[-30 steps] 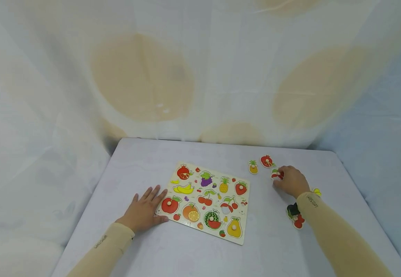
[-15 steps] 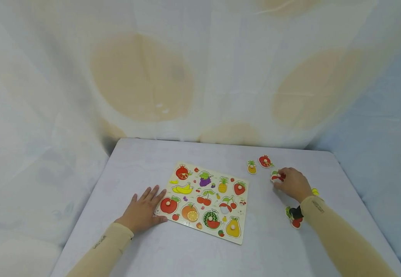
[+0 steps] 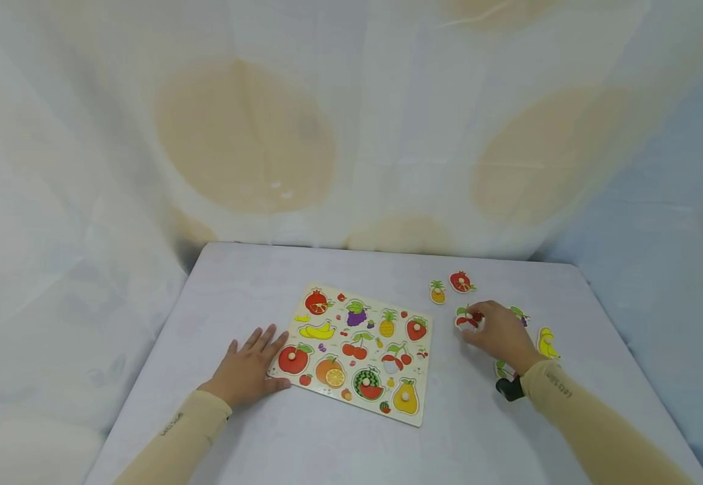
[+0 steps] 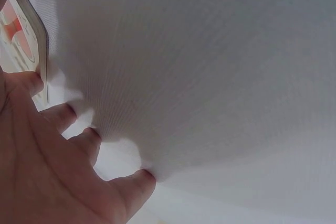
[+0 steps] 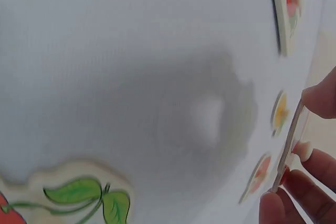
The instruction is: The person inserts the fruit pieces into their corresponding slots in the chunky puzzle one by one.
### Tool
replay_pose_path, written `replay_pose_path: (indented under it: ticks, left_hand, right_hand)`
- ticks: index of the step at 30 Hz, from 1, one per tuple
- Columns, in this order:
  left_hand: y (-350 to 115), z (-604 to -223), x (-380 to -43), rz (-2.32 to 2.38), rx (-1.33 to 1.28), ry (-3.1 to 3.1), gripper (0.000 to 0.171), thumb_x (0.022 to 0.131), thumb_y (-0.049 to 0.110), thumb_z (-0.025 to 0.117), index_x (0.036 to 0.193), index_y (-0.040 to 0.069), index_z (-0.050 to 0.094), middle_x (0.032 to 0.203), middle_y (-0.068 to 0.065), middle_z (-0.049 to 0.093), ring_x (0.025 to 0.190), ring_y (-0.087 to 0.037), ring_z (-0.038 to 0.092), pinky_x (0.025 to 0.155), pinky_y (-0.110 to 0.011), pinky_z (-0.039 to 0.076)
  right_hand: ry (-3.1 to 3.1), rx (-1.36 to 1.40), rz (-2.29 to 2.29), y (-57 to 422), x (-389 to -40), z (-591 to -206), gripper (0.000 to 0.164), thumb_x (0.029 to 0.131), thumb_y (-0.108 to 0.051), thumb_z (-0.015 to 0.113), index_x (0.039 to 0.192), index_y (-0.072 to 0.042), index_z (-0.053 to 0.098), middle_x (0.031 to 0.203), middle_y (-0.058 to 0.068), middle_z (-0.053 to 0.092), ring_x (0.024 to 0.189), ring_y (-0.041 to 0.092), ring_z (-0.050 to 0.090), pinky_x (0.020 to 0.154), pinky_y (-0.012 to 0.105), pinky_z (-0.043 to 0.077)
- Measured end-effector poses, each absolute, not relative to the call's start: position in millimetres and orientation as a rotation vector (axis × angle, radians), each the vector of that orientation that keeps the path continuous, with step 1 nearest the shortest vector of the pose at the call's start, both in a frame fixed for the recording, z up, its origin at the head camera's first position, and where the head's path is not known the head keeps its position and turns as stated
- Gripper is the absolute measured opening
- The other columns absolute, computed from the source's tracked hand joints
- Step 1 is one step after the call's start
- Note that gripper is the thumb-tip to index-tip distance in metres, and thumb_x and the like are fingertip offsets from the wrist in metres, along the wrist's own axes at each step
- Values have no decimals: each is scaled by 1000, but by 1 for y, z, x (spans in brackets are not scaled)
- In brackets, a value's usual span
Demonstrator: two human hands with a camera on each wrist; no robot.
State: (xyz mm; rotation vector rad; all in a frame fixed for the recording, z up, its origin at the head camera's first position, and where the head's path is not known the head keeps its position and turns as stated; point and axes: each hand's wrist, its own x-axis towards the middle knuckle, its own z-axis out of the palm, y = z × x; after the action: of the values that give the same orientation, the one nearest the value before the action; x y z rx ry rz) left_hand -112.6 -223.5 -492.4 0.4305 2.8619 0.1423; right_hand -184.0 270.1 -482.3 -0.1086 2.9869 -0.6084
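Note:
My right hand [image 3: 499, 333] pinches a red-and-white lychee puzzle piece [image 3: 469, 320] to the right of the fruit puzzle board [image 3: 366, 404]. In the right wrist view the piece [image 5: 290, 142] is edge-on, raised off the table between thumb and fingers, with a pale knob [image 5: 303, 151] among them. My left hand [image 3: 244, 370] lies palm down with fingers spread, its index finger and thumb at the board's left edge. The left wrist view has its fingertips on the cloth and one at the board corner [image 4: 39, 40]. Knobbed apple, strawberry, watermelon and pear pieces sit in the board.
Loose pineapple [image 3: 437, 292] and pomegranate [image 3: 462, 282] pieces lie behind the right hand. Grape [image 3: 521, 315] and banana [image 3: 547, 343] pieces lie to its right. A cherry piece [image 3: 503, 370] is partly hidden by the right wrist. A curtain [image 3: 387, 135] hangs behind the table.
My right hand has picked up the lychee piece and carried it left, toward the board. The grape and banana pieces have come into clearer view. My left hand stays by the board.

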Motion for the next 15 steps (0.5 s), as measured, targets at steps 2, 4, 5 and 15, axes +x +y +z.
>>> replay_pose_path:
  ticks: [2, 4, 5, 15]
  left_hand:
    - [-224, -496, -113, 133, 426, 2860, 97, 82, 62, 72, 158, 19, 30, 163, -12, 23, 148, -39, 19, 109, -72, 19]
    - [-225, -498, -113, 130, 427, 2861, 98, 81, 63, 72, 158, 20, 30, 163, -12, 23, 148, -39, 19, 109, -72, 19]
    - [-226, -499, -113, 129, 428, 2863, 98, 81, 63, 72, 159, 20, 30, 163, -12, 22, 148, -39, 18, 109, -72, 19]
    - [-226, -497, -114, 130, 431, 2857, 97, 81, 63, 71, 158, 19, 31, 163, -12, 23, 148, -40, 19, 108, -73, 20]
  right_hand:
    - [2987, -123, -620, 263, -179, -482, 52, 80, -28, 83, 123, -5, 67, 111, 12, 64, 97, 29, 59, 89, 53, 52]
    - [2986, -139, -627, 256, -175, -482, 52, 79, -29, 83, 122, -6, 67, 113, 12, 64, 98, 29, 59, 89, 52, 53]
    - [2984, -147, -636, 252, -173, -482, 51, 79, -29, 84, 122, -6, 67, 114, 12, 63, 99, 29, 59, 89, 51, 53]
    - [2965, -235, -636, 204, -150, -480, 49, 75, -34, 86, 115, -12, 69, 112, 4, 63, 95, 22, 60, 86, 43, 56]
